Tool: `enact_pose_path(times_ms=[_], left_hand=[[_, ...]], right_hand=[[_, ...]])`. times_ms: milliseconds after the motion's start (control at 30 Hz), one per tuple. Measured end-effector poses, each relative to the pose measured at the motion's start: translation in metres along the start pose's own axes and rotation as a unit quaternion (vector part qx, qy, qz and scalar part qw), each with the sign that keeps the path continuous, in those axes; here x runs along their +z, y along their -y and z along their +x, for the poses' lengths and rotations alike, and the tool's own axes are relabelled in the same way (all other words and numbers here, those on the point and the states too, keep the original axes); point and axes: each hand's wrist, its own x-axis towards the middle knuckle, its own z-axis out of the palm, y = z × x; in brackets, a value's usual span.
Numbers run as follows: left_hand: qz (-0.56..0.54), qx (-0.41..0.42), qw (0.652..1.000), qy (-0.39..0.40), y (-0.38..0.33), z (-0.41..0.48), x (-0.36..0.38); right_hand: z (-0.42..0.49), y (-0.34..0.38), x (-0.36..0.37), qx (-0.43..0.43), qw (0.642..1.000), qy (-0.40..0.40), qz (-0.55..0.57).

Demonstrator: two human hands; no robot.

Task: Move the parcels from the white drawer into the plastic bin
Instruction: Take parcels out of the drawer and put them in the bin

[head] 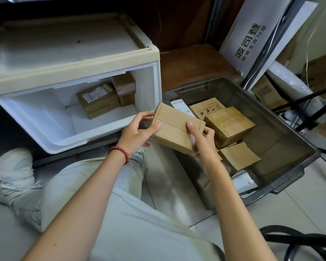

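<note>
Both hands hold one brown parcel [174, 129] above the pale-trousered knee of the person sitting on the tiled floor [271, 208]. The left hand [137, 132], with a red bead bracelet [120, 153] on its wrist, grips the parcel's left end, thumb on top and fingers curled beneath. The right hand [199, 140] pinches the near right corner, one finger lying across the top face. The parcel is tilted, clear of any surface, and hangs over the left rim of the plastic bin [262, 102], between it and the white drawer [45, 117].

Inside the grey, see-through bin, a flat parcel [239, 157] lies toward the near edge. Beyond it sits a taped box [229, 125], touching a printed box [207, 108] at the far side. A white-labelled packet [183, 107] rests by the far left wall.

To the left, the drawer stands pulled out of its cream cabinet [64, 53]. Two parcels remain at its back right corner: a labelled box [98, 100] in front and a smaller box [124, 89] just behind, touching it.

Past the bin, a white board with dark characters [252, 40] leans upright.
</note>
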Motion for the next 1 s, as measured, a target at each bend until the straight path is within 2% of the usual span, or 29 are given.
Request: enact_pose_path(times_ms=[100,300,467,533,633,867,1000], left_hand=[[-0.005,-0.007,1.0,-0.012,-0.003,0.005,0.001],[-0.022,0.003,1.0,0.006,-0.017,0.018,0.018],[-0.034,0.004,0.999,-0.003,-0.024,0.027,0.026],[-0.025,0.002,1.0,-0.015,-0.027,0.032,0.028],[0.003,-0.007,1.0,-0.021,-0.026,0.039,0.032],[0.063,0.008,0.997,0.053,-0.021,0.045,0.041],[0.118,0.021,0.991,0.055,-0.02,0.05,0.049]], right_hand=[[0.004,0.0,-0.006,0.025,0.998,0.018,0.054],[0.003,0.006,-0.021,0.016,0.992,0.049,0.111],[0.003,0.001,-0.028,-0.032,0.991,0.127,0.014],[0.003,-0.002,-0.03,-0.06,0.991,0.114,-0.031],[0.007,-0.002,-0.034,-0.063,0.994,0.052,-0.067],[0.01,0.002,-0.042,-0.048,0.997,-0.051,-0.03],[0.01,-0.001,-0.048,-0.023,0.998,-0.053,-0.008]])
